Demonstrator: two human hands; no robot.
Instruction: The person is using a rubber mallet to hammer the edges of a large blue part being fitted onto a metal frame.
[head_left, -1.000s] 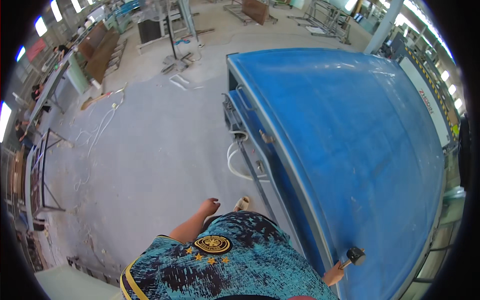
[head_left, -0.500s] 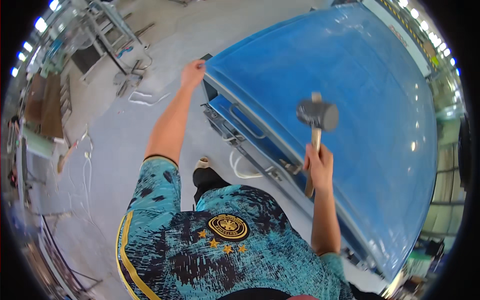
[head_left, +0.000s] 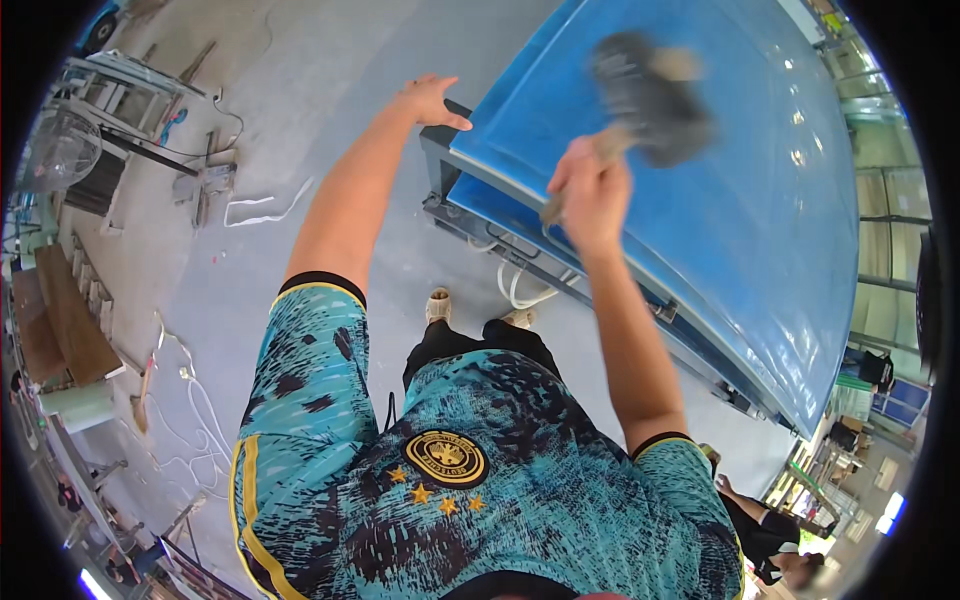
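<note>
Right hand [head_left: 592, 195] grips one mallet [head_left: 650, 95]; left hand [head_left: 432, 100], fingers spread, touches one blue panel [head_left: 720, 200].

The space above the blue panel [head_left: 700, 230] is taken up at its near end by the raised right hand [head_left: 592, 195] and the blurred mallet [head_left: 650, 95] gripped in it; farther along, the glossy surface is left bare. The panel's corner is blocked by the left hand [head_left: 430, 100], which is laid flat against it. Passage beneath the panel is hindered by the metal frame [head_left: 470, 215] and by white cables [head_left: 520, 290] hung below. Open floor [head_left: 250, 130] is found to the left, bounded by stacked racks [head_left: 110, 95] and wooden boards [head_left: 70, 320].
</note>
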